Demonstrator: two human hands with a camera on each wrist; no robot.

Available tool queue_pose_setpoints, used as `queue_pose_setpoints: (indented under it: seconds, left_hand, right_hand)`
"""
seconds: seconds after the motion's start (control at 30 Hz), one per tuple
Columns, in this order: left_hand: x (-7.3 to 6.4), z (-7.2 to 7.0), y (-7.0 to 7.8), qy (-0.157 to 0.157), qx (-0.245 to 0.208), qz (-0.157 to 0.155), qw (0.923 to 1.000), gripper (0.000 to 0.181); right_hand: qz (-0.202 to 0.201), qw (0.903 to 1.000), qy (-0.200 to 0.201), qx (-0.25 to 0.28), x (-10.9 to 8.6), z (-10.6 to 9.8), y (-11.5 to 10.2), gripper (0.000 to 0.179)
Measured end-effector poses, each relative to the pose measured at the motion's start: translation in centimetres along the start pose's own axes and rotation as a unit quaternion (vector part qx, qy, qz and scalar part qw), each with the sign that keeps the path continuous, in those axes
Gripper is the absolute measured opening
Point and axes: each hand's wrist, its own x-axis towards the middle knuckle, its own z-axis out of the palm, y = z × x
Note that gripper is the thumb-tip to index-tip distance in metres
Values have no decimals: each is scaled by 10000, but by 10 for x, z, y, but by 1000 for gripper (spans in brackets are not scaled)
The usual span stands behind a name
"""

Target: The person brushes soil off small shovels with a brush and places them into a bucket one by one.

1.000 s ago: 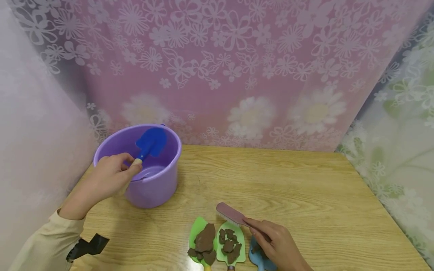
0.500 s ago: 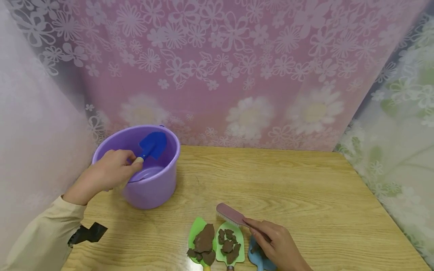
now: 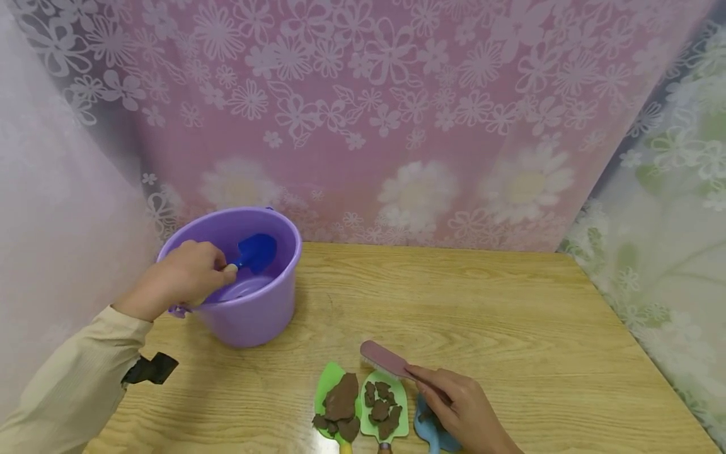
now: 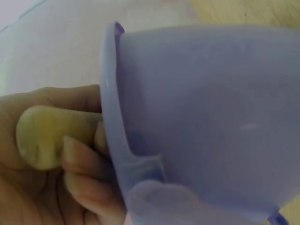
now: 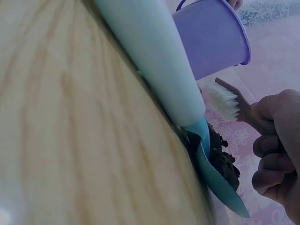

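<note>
The left hand curls round the blue shovel, which points ahead of it into the purple bucket and is best tilted without scraping it, while the right hand grips the brush.

Wood-grain table. Pink floral cloth stands behind far edge; white-green floral cloth along right edge.

A pink backdrop printed with white flowers rises behind a yellowish wood-grain tabletop; a green-and-white floral sheet flanks the right, and a blurred whitish sheet, perhaps cloth, the left.
</note>
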Motion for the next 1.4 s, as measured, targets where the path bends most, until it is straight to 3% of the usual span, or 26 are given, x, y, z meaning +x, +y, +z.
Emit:
queue_pose_setpoints:
  seconds: [0.27,0.4,0.5,0.6,0.73,1.1,1.4]
  left_hand:
    - [4,-1,-9,-293,405,254,9984,25]
    - [10,0,-8,-180,562,417,9974,22]
    - [14,2,-7,-75,653,373,9971,24]
    - [18,5,-8,-171,688,240,9972,26]
    - [22,9,-14,-415,671,154,9968,29]
    - [33,30,-19,-792,294,729,9938,20]
    - [21,37,-11,-1039,195,811,9911,18]
  right_hand:
    - [126,9997,-182,69,-2,1,-1,34]
    - [292,9993,-175,-145,-2,-2,-1,33]
    - [322,9989,-132,-314,-3,-4,-1,34]
    - [243,9991,-155,-302,-2,-4,0,34]
    - [156,9993,-211,-274,-2,-4,0,33]
    - [188,9987,-50,-464,-6,-3,2,34]
    - [248,9981,-103,-557,-5,-1,3,34]
